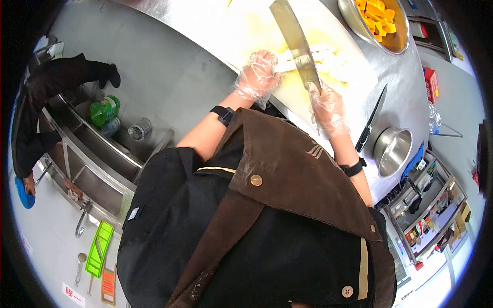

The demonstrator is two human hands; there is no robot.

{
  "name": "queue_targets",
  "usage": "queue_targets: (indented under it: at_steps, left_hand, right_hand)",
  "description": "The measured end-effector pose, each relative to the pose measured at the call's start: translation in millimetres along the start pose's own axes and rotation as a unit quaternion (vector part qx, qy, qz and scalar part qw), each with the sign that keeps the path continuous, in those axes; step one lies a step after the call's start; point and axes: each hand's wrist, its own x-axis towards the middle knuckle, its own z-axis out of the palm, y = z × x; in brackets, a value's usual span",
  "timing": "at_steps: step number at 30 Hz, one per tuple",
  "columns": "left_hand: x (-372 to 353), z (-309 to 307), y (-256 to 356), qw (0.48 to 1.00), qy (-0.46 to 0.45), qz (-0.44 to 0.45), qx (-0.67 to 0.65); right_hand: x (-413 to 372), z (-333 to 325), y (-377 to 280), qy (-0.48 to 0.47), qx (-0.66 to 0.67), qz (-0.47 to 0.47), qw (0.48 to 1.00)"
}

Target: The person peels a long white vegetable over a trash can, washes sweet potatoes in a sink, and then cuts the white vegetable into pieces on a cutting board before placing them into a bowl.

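Note:
A wide cleaver [298,43] is in my right hand [327,107], which wears a clear plastic glove and is closed round the handle. Its blade lies across a white food item [287,62] on the pale cutting board [354,100]. My left hand [260,72], also gloved, has its fingers curled on the left end of that white item. Cut white pieces [331,61] lie on the board just right of the blade. Glare hides the exact outline of the pieces.
A metal bowl [350,20] of orange chunks [377,18] stands at the upper right. A knife [374,118] and a small steel bowl [393,151] lie right of my right hand. Another person [51,87] is by the sink [97,185] at the left.

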Motion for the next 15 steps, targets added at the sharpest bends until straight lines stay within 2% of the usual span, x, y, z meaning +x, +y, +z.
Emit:
queue_targets:
  at_steps: [2, 4, 6, 7, 9, 12, 14, 15]
  left_hand:
    - [4.9, -4.3, 3.1, 1.0, -0.008, -0.018, -0.013]
    - [5.7, -9.6, 5.2, 0.995, -0.075, -0.059, -0.023]
    - [6.2, -8.8, 4.3, 0.997, -0.065, -0.045, -0.022]
    - [6.5, -8.9, 2.7, 0.998, -0.055, -0.031, -0.02]
    - [4.3, -5.2, -2.6, 0.998, -0.056, -0.021, -0.018]
    - [-3.1, 3.6, -8.4, 0.998, -0.054, -0.008, -0.017]
    - [-2.3, 5.9, -11.1, 0.999, -0.043, -0.003, -0.013]
    - [-3.4, 2.5, -6.8, 0.998, -0.052, -0.021, -0.011]
  right_hand:
    - [-6.2, -6.5, -1.9, 0.041, -0.045, -0.059, 0.996]
    - [-10.1, -9.1, -4.4, 0.028, -0.047, -0.034, 0.998]
    - [-10.8, -5.7, 0.5, 0.054, -0.091, -0.101, 0.989]
    - [-9.0, -4.4, 0.5, 0.054, -0.092, -0.102, 0.989]
    - [1.2, -0.1, 0.2, -0.02, -0.082, -0.021, 0.996]
    - [25.3, 24.4, 15.1, -0.008, -0.126, -0.046, 0.991]
    - [29.6, 25.1, 14.6, 0.003, -0.12, -0.042, 0.992]
    - [27.5, 23.6, 12.8, 0.003, -0.072, -0.052, 0.996]
